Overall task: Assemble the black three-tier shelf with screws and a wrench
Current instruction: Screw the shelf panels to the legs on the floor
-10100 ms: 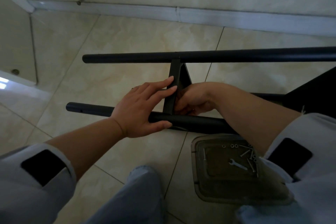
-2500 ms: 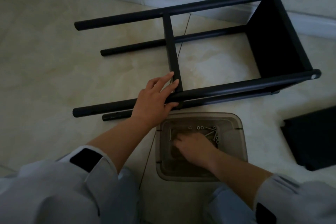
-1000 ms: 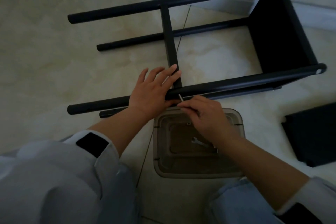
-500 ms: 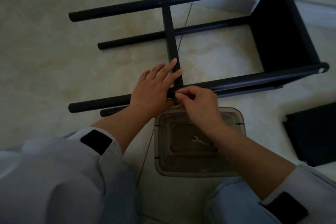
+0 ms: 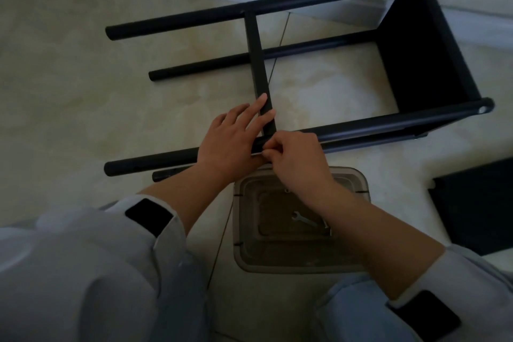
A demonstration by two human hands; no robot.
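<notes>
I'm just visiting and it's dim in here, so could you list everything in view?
shelf frame: one, black, lying on its side on the floor, four poles and a crossbar
tray: one, clear brownish plastic, on the floor near the frame
wrench: one, silver, in the tray
panel: one, black, flat on the floor at right
floor: beige tiles
left hand: flat on the near pole and crossbar
right hand: fingers pinched at the joint; what they hold is hidden
</notes>
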